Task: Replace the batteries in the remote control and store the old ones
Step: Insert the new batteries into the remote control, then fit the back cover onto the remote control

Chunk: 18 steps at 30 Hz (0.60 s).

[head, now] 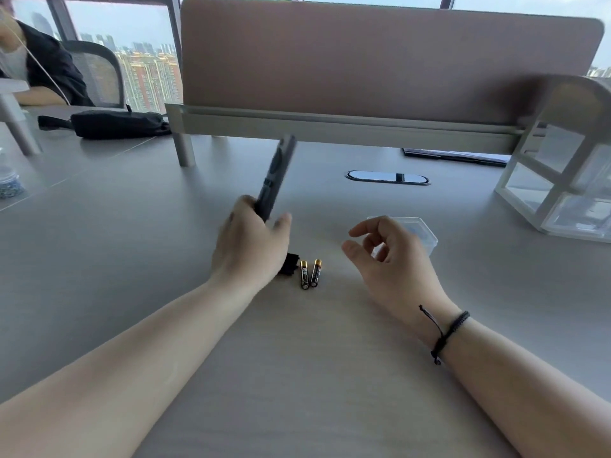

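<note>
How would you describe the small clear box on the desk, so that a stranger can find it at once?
Start from the grey desk and follow the right hand, the one with a black cord bracelet on its wrist. Just behind its curled fingers lies the small clear plastic box. Unlike the two black-and-gold batteries nearby, it is transparent and flat.
</note>
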{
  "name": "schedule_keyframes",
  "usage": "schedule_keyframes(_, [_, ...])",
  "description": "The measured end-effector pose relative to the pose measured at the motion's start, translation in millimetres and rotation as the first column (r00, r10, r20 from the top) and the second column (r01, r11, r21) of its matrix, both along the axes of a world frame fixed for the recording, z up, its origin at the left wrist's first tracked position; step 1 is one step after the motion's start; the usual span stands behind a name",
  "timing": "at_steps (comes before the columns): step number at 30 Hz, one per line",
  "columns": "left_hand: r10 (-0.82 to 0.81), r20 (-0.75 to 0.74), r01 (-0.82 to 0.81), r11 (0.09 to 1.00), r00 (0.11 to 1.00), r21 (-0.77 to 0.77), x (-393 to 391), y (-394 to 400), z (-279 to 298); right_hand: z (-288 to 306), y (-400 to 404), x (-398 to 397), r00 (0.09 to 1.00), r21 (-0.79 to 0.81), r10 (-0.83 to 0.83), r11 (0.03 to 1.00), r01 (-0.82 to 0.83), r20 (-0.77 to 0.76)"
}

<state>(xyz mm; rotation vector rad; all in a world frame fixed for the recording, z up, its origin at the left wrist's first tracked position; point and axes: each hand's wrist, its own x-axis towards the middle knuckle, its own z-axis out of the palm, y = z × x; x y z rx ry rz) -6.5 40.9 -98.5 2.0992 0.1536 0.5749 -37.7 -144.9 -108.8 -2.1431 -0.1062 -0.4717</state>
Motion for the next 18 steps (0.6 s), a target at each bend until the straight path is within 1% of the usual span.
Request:
schedule_keyframes(1, [0.002,-0.055,0.005,0.992,0.998,0.129,-0.3,1.7,-1.5,-0.5,-0.3,0.3,1.0,-0.012,0.005,1.0,-0.005,0.002])
schedule_keyframes(3, [0.017,-0.147,0.036,0.936,0.989,0.351,-1.4,2.5,-5.7,-0.2,-0.6,0.0,1.0,-0.021,0.012,1.0,-0.012,0.001])
schedule_keyframes(4, [0.022,-0.168,0.054,0.901,0.986,0.431,-1.3,1.9,-8.7,0.1,-0.8,-0.1,1.0,-0.02,0.018,1.0,-0.018,-0.003])
schedule_keyframes(6, [0.021,-0.165,0.07,0.847,0.986,0.527,-0.6,1.4,-13.3,-0.5,-1.1,0.2,1.0,-0.017,0.028,0.999,-0.029,-0.009])
schedule_keyframes(9, [0.019,-0.134,0.063,0.813,0.991,0.579,1.8,3.8,-16.2,-2.1,-1.9,1.4,1.0,-0.021,0.029,0.999,-0.029,-0.009])
schedule_keyframes(15, [0.058,-0.126,0.036,0.77,0.99,0.638,3.3,7.6,-16.2,-3.9,-0.6,1.5,0.999,-0.043,0.045,0.998,-0.045,0.006])
schedule_keyframes(18, [0.076,-0.14,0.033,0.763,0.987,0.645,3.7,8.9,-15.6,-2.6,-0.5,0.2,0.999,-0.028,0.049,0.998,-0.049,0.002])
